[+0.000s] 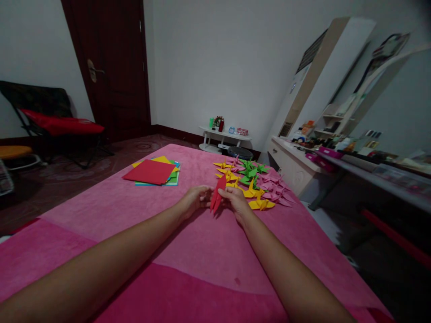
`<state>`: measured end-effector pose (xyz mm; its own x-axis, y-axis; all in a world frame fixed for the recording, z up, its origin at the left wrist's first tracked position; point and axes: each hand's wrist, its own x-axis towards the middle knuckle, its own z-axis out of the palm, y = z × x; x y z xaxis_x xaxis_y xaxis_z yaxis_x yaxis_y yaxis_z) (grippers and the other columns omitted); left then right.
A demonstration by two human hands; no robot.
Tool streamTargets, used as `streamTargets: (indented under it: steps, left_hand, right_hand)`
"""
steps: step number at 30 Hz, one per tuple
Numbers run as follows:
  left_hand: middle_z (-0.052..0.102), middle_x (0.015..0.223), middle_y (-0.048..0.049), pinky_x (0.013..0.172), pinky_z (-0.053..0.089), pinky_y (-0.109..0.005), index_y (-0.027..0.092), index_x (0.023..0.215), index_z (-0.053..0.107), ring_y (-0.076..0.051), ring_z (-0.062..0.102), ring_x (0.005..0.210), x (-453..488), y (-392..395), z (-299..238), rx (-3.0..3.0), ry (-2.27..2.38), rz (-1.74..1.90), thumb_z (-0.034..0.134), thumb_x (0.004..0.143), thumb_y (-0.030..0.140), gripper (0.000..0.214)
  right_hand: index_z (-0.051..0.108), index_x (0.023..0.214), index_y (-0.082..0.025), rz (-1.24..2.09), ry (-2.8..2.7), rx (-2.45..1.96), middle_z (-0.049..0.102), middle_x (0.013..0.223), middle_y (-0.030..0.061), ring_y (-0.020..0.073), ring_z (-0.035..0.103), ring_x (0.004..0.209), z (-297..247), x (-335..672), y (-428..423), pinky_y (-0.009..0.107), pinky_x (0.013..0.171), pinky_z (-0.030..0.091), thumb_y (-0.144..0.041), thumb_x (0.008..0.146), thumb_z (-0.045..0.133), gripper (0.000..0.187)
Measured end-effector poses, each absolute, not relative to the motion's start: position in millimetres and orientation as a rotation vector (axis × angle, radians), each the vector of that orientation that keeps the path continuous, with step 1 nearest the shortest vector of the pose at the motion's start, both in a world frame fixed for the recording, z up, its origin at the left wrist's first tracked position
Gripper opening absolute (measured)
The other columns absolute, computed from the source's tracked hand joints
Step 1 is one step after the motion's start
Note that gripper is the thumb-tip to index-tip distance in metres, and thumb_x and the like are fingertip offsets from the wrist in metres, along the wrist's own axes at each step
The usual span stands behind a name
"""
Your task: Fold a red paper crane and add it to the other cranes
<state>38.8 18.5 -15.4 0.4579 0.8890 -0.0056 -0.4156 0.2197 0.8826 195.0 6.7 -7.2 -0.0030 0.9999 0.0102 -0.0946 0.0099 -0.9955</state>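
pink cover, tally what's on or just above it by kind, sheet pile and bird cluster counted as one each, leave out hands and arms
Sheet pile: 1
Folded-bird cluster, yellow, green and pink: 1
Red folded paper, in the right hand: 1
Total: 3

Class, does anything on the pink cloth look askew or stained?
The stack of multicoloured flat paper sheets at left looks askew, its corners poking out unevenly. A small dark mark on the pink cloth, near the front, may be a stain.
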Motion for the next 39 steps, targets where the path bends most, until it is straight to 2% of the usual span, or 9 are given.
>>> streamTargets:
  steps: [5,8,11,13,17,23,28,32,39]
  left_hand:
    - [0.068,0.072,-0.0067,0.060,0.050,-0.023,0.009,0.080,0.064,-0.014,0.064,0.061,32,44,-20,1.207,0.671,0.923,0.081,0.054,0.029,0.037]
    - [0.068,0.070,-0.0068,0.059,0.050,-0.024,0.008,0.076,0.064,-0.013,0.063,0.057,33,49,-23,1.221,0.710,0.934,0.082,0.051,0.031,0.039]
    - [0.067,0.068,-0.0054,0.056,0.051,-0.023,0.008,0.075,0.064,-0.011,0.061,0.054,33,49,-25,1.209,0.741,0.973,0.082,0.050,0.030,0.038]
    - [0.066,0.067,-0.0043,0.057,0.052,-0.023,0.008,0.073,0.064,-0.010,0.060,0.053,32,47,-25,1.218,0.721,0.967,0.082,0.050,0.028,0.036]
    - [0.067,0.070,-0.0046,0.058,0.052,-0.023,0.009,0.078,0.066,-0.010,0.061,0.056,29,44,-26,1.272,0.652,0.919,0.080,0.054,0.028,0.034]
    - [0.068,0.064,-0.0044,0.057,0.051,-0.022,0.008,0.075,0.069,-0.011,0.061,0.054,28,42,-30,1.371,0.676,0.951,0.075,0.058,0.024,0.024]
    - [0.069,0.064,-0.0049,0.055,0.049,-0.022,0.010,0.074,0.072,-0.012,0.062,0.053,31,41,-31,1.493,0.729,0.978,0.067,0.063,0.017,0.015]
    - [0.071,0.067,-0.0036,0.053,0.046,-0.019,0.012,0.080,0.074,-0.012,0.060,0.053,31,38,-28,1.689,0.756,0.993,0.058,0.066,0.013,0.022]
    - [0.071,0.069,-0.0036,0.053,0.045,-0.019,0.013,0.080,0.075,-0.013,0.060,0.057,30,37,-27,1.838,0.779,1.018,0.062,0.064,0.015,0.021]
  right_hand:
    - [0.051,0.055,-0.015,1.087,-1.304,-1.166,0.050,0.044,-0.0054,0.0062,0.043,0.039,-19,191,19,0.018,0.041,0.034,-0.036,0.061,0.069,0.028]
    - [0.059,0.069,-0.014,1.097,-1.325,-1.125,0.056,0.053,-0.0038,0.0070,0.046,0.044,-26,192,19,0.018,0.045,0.037,-0.033,0.063,0.067,0.021]
    - [0.061,0.087,-0.015,1.141,-1.294,-1.091,0.059,0.059,-0.0040,0.0077,0.050,0.047,-29,196,17,0.018,0.047,0.038,-0.028,0.060,0.069,0.031]
    - [0.060,0.089,-0.016,1.151,-1.252,-1.064,0.060,0.060,-0.0043,0.0083,0.051,0.048,-30,197,15,0.019,0.049,0.040,-0.025,0.059,0.071,0.034]
    - [0.062,0.082,-0.016,1.152,-1.239,-1.029,0.062,0.064,-0.0025,0.0099,0.055,0.054,-31,197,13,0.021,0.054,0.043,-0.020,0.056,0.071,0.028]
    - [0.065,0.069,-0.015,1.153,-1.285,-1.054,0.062,0.060,-0.0031,0.0087,0.052,0.053,-29,197,9,0.020,0.053,0.040,-0.015,0.055,0.065,0.014]
    - [0.067,0.067,-0.014,1.135,-1.288,-1.114,0.060,0.055,-0.0028,0.0081,0.050,0.050,-28,200,10,0.020,0.051,0.038,-0.015,0.055,0.059,0.015]
    - [0.066,0.064,-0.014,1.149,-1.287,-1.120,0.058,0.052,-0.0023,0.0086,0.048,0.047,-29,201,11,0.021,0.050,0.038,-0.023,0.060,0.059,0.012]
    - [0.063,0.065,-0.014,1.166,-1.280,-1.094,0.060,0.056,-0.0023,0.0084,0.050,0.048,-29,200,9,0.021,0.051,0.039,-0.024,0.057,0.066,0.013]
